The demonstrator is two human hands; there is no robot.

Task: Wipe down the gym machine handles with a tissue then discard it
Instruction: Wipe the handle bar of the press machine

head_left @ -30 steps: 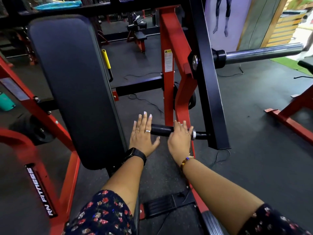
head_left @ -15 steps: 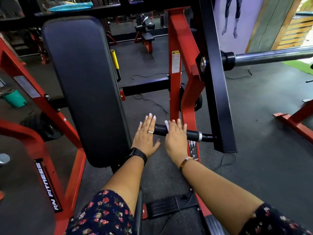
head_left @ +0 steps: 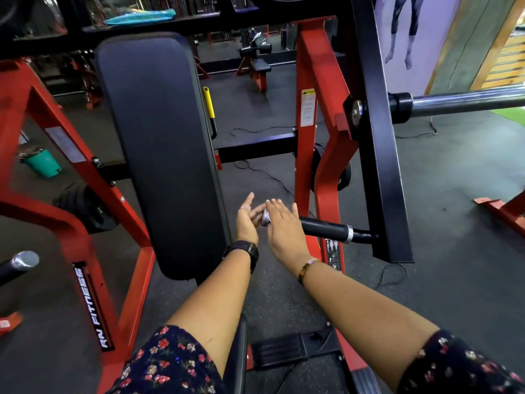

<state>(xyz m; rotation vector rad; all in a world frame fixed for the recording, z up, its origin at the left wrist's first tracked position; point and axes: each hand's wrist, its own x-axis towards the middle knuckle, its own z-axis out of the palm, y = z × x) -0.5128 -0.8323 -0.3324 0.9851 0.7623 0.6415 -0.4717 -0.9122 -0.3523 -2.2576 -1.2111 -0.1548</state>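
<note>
Right hand (head_left: 284, 227) covers handle (head_left: 324, 227) end; left hand (head_left: 246, 221) beside.

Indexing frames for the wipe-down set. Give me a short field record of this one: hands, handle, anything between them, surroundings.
left hand: fingers straight, palm turned toward the handle's end, grips nothing
right hand: fingers straight, laid over the handle's free end
handle: black grip, roughly horizontal, fixed to the black lever arm
between hands: pale blurred patch; tissue or end cap, cannot tell
back pad: black, left of both hands
green bucket: on the floor, far left
</note>
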